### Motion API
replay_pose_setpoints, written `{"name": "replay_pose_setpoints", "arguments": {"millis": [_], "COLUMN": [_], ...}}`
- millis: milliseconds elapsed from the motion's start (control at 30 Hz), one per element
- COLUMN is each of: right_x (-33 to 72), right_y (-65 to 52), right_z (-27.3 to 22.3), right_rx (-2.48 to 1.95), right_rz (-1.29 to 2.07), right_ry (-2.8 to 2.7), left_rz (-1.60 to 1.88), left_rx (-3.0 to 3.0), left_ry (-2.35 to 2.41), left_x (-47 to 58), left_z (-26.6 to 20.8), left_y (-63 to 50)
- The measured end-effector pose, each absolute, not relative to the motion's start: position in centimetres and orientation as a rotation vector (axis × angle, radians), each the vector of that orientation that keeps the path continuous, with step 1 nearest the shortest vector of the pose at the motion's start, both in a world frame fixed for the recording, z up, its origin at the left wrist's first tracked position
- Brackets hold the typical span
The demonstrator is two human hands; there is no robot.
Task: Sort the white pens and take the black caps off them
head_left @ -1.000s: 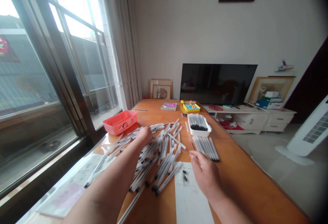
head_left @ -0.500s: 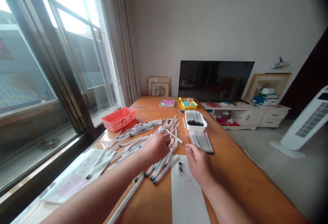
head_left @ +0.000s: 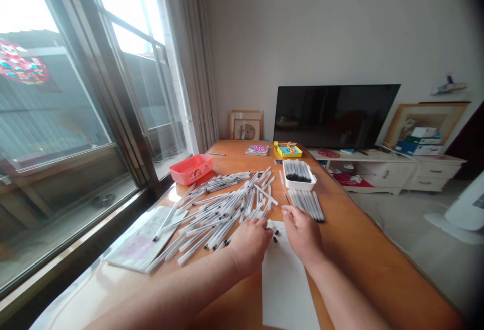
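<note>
My left hand point(head_left: 252, 242) is at the top of a white paper strip point(head_left: 289, 289), its fingers curled down beside small black pen plugs point(head_left: 276, 238). Whatever its fingertips pinch is hidden. To the right, my right hand point(head_left: 304, 233) is closed around a thin dark pen refill point(head_left: 287, 198), whose end sticks up past the fingers. Left of my hands spreads a loose pile of translucent white pen barrels point(head_left: 215, 214) with black ends. Just beyond my right hand lies a neat row of pens point(head_left: 308, 204).
A white tray point(head_left: 302, 186) full of pens stands behind the row. A red plastic basket point(head_left: 192, 170) is at the table's left edge, above a notebook point(head_left: 141, 244). Farther back are a colourful booklet point(head_left: 257, 150) and a yellow box point(head_left: 289, 152).
My left hand has come down from the pen pile to the paper beside the black plugs. My right hand keeps the refill. The view has turned slightly left.
</note>
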State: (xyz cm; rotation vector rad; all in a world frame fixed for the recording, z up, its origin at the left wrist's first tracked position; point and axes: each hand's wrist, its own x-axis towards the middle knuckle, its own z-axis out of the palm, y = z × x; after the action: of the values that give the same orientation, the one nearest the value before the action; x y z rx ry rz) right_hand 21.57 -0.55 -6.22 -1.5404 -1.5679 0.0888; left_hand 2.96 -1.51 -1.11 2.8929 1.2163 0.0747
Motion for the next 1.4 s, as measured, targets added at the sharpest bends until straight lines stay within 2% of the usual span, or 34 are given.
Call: {"name": "replay_pose_setpoints", "arguments": {"millis": [333,500,700,1100,1300,1400], "right_x": [21.8,21.8,21.9,21.9,21.8,21.8], "right_y": [-0.6,-0.5,-0.4,-0.2,-0.4,-0.4], "right_z": [-6.6,-6.8,-7.1,-7.6,-7.5,-7.4], "right_rx": [-1.537,-1.513,-1.536,-1.534,-1.567,-1.572], "right_rz": [0.087,0.074,0.080,0.066,0.053,0.055], "right_ry": [-1.568,-1.588,-1.597,-1.578,-1.581,-1.572], "left_rz": [0.381,0.573,0.513,0.538,0.574,0.702], "left_rx": [2.641,2.441,2.221,2.274,2.302,2.153], "left_ry": [1.407,1.790,2.127,1.899,1.633,1.582], "left_x": [-1.7,-8.3,-13.8,-11.7,-11.4,-12.0], "left_z": [0.4,0.4,0.4,-2.3,-1.9,-1.6], "left_y": [-0.3,4.9,11.1,16.0,14.8,14.9]}}
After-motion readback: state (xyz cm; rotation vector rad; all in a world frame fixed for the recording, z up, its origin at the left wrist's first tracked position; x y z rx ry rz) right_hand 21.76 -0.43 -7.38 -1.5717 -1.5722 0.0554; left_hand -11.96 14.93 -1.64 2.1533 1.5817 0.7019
